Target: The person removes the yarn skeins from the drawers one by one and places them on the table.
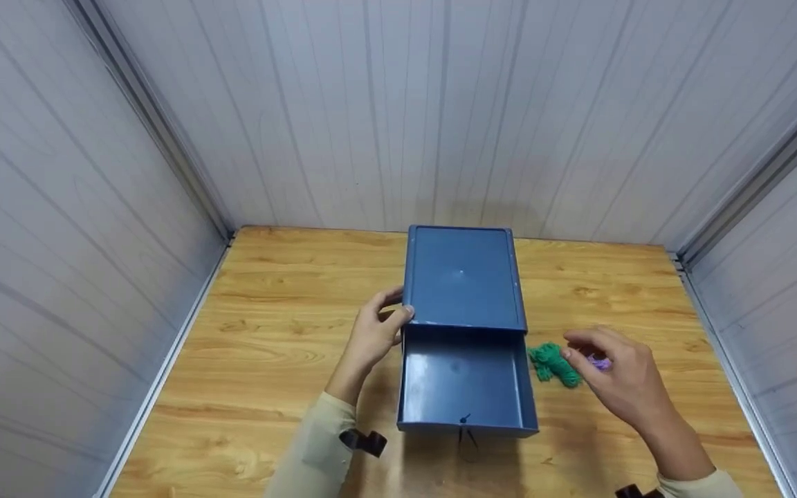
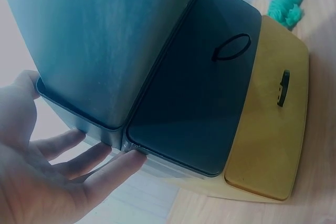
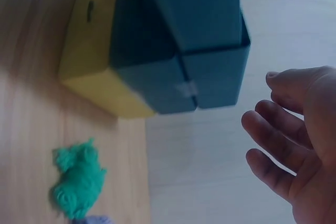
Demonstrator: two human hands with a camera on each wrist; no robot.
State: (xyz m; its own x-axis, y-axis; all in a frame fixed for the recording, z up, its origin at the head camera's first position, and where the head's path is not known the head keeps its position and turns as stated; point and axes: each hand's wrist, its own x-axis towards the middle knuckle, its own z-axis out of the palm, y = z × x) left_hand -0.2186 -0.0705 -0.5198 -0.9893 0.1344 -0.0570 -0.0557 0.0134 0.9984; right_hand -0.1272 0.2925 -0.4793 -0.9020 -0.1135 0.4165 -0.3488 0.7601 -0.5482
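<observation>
A blue drawer cabinet (image 1: pixel 464 277) stands in the middle of the table, its top drawer (image 1: pixel 461 384) pulled out toward me with nothing visible inside. My left hand (image 1: pixel 374 332) rests at the cabinet's front left corner. Its thumb lies on the top edge, while spread, nearly straight fingertips touch the side, as the left wrist view shows. Right of the drawer, my right hand (image 1: pixel 616 377) hovers with loosely bent fingers and holds nothing. A green yarn bundle (image 1: pixel 556 364) lies beside the drawer; a purple yarn bundle (image 1: pixel 599 362) is partly hidden behind the right hand.
Below the top drawer are another blue drawer front (image 2: pixel 197 82) with a black loop and a yellow drawer front (image 2: pixel 270 114) with a dark handle. Pale panel walls (image 1: pixel 398 111) enclose the wooden table (image 1: pixel 267 332) at the back and both sides.
</observation>
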